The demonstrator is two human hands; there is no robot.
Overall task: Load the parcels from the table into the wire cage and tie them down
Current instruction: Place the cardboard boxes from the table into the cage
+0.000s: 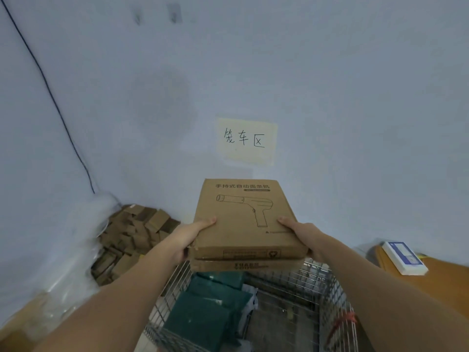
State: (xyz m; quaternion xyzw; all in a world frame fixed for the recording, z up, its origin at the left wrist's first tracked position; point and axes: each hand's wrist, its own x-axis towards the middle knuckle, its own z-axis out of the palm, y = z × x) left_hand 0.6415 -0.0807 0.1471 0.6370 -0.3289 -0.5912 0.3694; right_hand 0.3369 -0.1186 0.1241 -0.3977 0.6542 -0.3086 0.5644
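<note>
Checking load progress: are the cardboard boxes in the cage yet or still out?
Out. Both hands, left and right, hold the two stacked cardboard boxes above the wire cage, which already contains green parcels.

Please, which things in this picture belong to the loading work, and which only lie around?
For the job:
- top cardboard box, gripped by left hand and right hand
- second box beneath it
- wire cage
- green parcels inside

Lying about:
- heap of small cartons
- white-and-blue box
- wall note

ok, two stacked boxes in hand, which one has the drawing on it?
The top box: its upper face shows a line drawing of a gun-shaped tool. The lower box shows only its front edge.
</note>
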